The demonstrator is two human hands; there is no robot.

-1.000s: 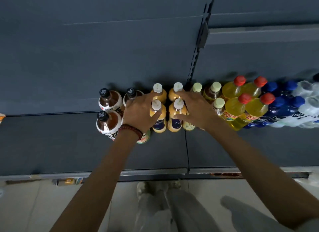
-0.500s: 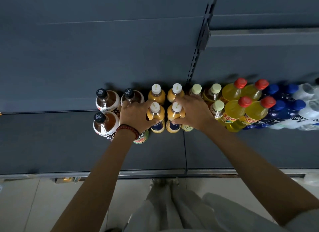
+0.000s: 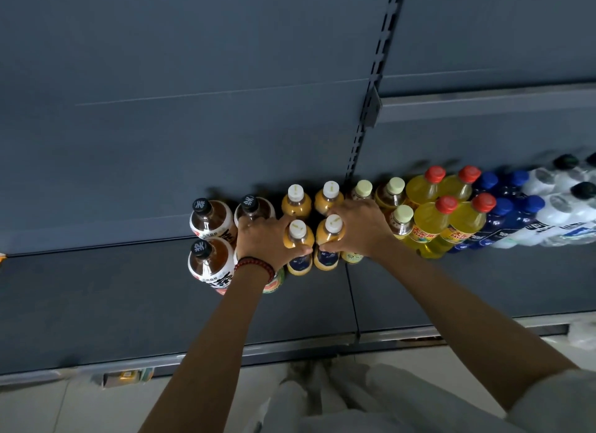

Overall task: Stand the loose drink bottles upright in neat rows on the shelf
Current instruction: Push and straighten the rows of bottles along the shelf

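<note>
Bottles between curled left hand, right hand

A shop: a dark steel shelf with a slotted upright behind where the left hand and right hand grip, a label rail nearer the person, and drink bottles sorted by brand, 2 deep, on either side.
</note>
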